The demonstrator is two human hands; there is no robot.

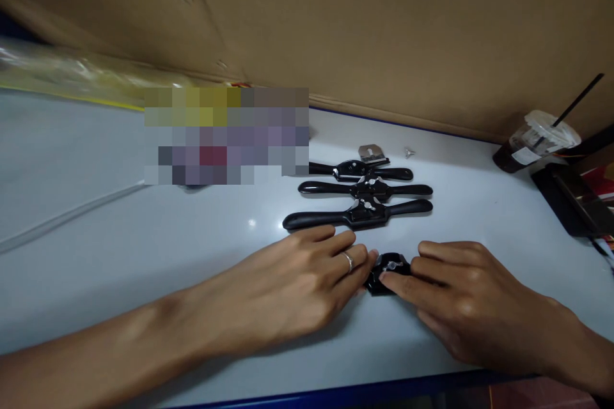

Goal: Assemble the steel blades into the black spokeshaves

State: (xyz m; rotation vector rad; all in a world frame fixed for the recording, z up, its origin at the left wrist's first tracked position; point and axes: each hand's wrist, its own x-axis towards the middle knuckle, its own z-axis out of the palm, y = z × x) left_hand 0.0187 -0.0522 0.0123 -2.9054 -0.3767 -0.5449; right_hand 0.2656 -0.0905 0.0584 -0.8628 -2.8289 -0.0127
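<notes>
A black spokeshave with a silver wing screw lies near the front of the white table, its handles covered by my hands. My left hand is closed over its left end and wears a ring. At the other end, my right hand is wrapped round the handle, a fingertip pressing on the body just below the screw. Two more spokeshaves with wing screws, one nearer and one behind it, lie parallel beyond my hands. Farthest is a spokeshave body, with a loose metal blade piece and a small wing screw close by.
A plastic cup of dark drink with a black straw stands at the back right, beside a black device. Cardboard walls the back. A white cable crosses the left side, and a pixelated patch hides the area behind it.
</notes>
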